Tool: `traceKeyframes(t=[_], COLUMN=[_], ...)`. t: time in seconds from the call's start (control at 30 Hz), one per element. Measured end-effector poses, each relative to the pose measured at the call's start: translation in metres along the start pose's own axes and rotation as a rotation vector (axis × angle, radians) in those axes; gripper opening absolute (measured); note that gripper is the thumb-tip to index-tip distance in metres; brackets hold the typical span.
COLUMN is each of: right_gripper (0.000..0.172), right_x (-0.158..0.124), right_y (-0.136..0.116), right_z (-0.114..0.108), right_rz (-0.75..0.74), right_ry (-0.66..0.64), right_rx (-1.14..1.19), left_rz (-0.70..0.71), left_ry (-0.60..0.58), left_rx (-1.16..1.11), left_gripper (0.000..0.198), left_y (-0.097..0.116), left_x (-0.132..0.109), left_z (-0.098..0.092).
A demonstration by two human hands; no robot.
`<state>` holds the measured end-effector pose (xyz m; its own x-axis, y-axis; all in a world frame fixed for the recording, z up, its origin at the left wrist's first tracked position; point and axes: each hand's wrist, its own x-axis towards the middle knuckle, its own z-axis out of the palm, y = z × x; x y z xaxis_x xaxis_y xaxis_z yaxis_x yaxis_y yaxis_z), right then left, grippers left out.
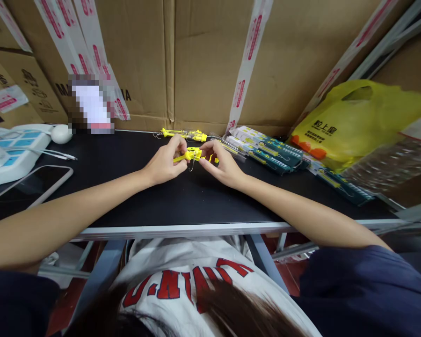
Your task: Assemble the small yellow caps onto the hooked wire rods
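yellow gadget, partly hidden, pinched by left hand and right hand; two o'clock: bag marked "粒上皇".

The left hand and right hand partly conceal the yellow device, while the frame's left edge truncates the phone and power strip.

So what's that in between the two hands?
A yellow plastic piece with a thin, curved metal bit hanging from it. The head view shows it held in the fingers of the left hand and right hand.
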<state>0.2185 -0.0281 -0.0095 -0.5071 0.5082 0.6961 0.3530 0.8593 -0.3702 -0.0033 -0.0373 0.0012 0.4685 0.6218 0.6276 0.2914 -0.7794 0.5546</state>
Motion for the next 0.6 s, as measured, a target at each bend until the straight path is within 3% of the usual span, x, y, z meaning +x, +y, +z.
traceKeyframes(t=[0.13,0.27,0.6], right_gripper=[0.024,0.024,0.024], right_x=[0.0003,0.0004,0.0014], right_y=[-0.0025,-0.0024,-0.0004], right_z=[0.0006,0.0012,0.0039], right_rz=[-0.034,-0.049,-0.061], right_ry=[-0.087,-0.166,-0.192], right_rx=[0.015,0.028,0.063], left_rz=[-0.003,0.046,0.053], left_ry=[0.002,0.007,-0.003], left_rx=[0.007,0.059,0.055], left_gripper=[0.033,0.026,0.020], left_y=[0.0027,0.0051,0.0076], left_x=[-0.0002,0.0012,0.0010], left_z=[0.0007,0.0016,0.0036])
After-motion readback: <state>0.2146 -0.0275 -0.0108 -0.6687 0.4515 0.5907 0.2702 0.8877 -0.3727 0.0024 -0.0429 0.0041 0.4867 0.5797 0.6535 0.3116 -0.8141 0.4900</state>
